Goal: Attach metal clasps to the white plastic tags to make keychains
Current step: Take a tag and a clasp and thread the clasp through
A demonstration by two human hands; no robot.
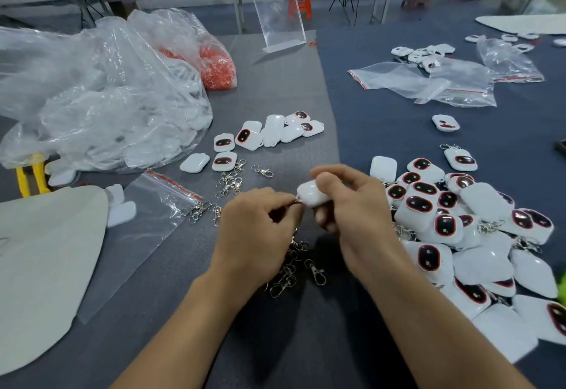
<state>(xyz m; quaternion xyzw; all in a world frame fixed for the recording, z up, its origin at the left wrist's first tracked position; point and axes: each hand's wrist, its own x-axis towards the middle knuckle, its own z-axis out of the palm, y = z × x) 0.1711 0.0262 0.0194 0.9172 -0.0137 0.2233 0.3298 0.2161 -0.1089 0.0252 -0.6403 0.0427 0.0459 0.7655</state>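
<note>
My right hand [352, 208] grips a white plastic tag [309, 194] above the middle of the grey table. My left hand [254, 229] pinches a metal clasp [298, 201] at the tag's left end; most of the clasp is hidden by my fingers. Loose clasps [291, 269] lie under my hands, and more clasps [229, 180] lie further back. Several bare tags [263, 134] sit behind them. A pile of tags with clasps attached [459, 235] spreads at the right.
A large clear bag of white tags [101, 106] and a bag of orange rings [217, 67] stand at the back left. Small zip bags [147, 214] [428, 82], yellow-handled pliers [30, 174], a white sheet [39, 260] and an acrylic stand [278, 11] surround the work area.
</note>
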